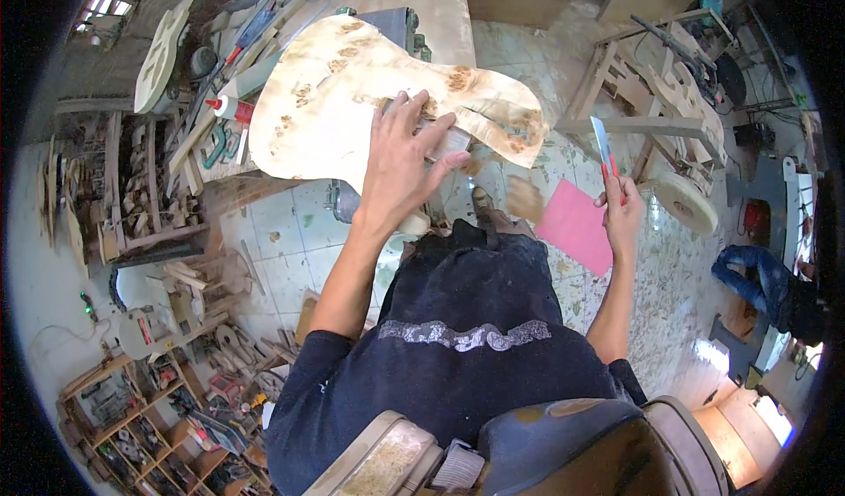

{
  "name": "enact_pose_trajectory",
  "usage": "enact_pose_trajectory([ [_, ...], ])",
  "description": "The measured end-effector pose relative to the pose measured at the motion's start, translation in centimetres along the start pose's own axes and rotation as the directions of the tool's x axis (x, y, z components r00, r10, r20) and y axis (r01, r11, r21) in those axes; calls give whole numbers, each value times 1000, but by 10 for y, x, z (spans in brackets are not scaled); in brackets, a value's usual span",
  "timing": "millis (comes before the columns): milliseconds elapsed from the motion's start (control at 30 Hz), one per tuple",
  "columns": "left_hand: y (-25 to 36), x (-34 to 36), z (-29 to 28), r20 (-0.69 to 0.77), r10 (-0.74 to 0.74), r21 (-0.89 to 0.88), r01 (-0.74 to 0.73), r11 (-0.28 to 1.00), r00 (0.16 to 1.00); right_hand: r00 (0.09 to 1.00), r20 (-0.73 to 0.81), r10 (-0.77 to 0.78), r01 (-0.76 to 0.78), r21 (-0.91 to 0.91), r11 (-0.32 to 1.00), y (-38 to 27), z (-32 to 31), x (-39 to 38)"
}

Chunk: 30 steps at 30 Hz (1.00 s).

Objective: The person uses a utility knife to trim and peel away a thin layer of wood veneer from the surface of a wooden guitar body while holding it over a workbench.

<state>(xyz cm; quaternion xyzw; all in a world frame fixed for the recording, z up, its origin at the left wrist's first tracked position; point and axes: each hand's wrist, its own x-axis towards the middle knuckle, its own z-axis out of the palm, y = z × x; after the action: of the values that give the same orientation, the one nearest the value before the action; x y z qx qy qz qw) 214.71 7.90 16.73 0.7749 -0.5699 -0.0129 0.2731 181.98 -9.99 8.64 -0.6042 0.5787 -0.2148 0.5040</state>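
A pale wooden guitar body (308, 113) with brown burl figure lies in front of me. My left hand (400, 157) rests on it near the cutaway, fingers spread. Partly under those fingers, a small greyish piece (451, 144) shows at the edge; I cannot make out what it is. Off to the right, my right hand (621, 204) grips a red-handled utility knife (602, 144), its bare blade pointing up and away from me. A pink square sheet (574, 226) shows beside the right hand; whether the fingers also hold it cannot be told.
A glue bottle (232, 109) with a red tip stands left of the body, near green clamps (216, 146). Another guitar body (165, 51) is at the far left. Wooden racks (651, 126) stand right. A person in jeans (753, 276) is at the far right.
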Motion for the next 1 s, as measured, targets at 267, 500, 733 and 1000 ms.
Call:
enact_pose_trajectory([
  [267, -22, 44, -11, -95, -242, -258, 211, 943, 966, 404, 520, -753, 908, -326, 262, -155, 6, 27],
  [500, -106, 115, 13, -85, 88, -62, -94, 994, 992, 96, 869, -485, 956, -217, -200, -266, 40, 46],
  [733, -91, 111, 29, 79, 16, 185, -30, 982, 997, -23, 952, -306, 884, -124, -452, -294, 61, 48],
  [1000, -87, 112, 25, 127, -33, 208, 6, 978, 991, -173, 945, -278, 857, 5, -515, -299, 72, 67],
])
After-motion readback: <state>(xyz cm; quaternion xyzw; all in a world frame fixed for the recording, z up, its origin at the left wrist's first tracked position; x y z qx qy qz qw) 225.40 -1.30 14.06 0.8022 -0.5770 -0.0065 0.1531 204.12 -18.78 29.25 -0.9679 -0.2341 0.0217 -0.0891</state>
